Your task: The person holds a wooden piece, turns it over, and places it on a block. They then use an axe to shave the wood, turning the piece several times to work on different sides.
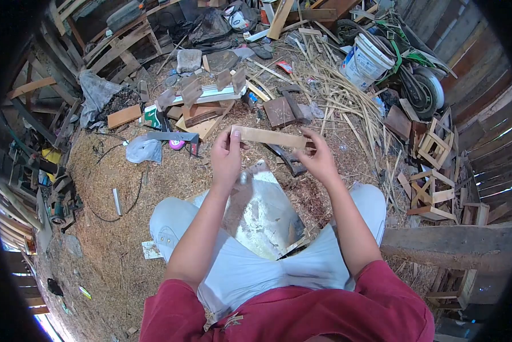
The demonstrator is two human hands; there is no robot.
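A short, flat wooden strip (272, 137) is held up in front of me, nearly level between both hands. My left hand (227, 155) is closed on its left end, the thumb lying along the face. At the other end, the fingers of my right hand (317, 155) curl around the strip. Below it, a worn metal sheet (261, 208) lies between my knees. Just beyond the strip are a dark wooden block (279, 112) and a stack of wood pieces (203, 114). A grey metal square (173, 136) and a pink tape measure (177, 143) lie to the left.
Sawdust (113, 228) covers the floor, with a cable (131, 206) across it. A white bucket (367, 61) stands at the back right near a motorcycle wheel (424, 94). Small wooden frames (433, 194) are piled on the right. A clear plastic bag (143, 149) lies left.
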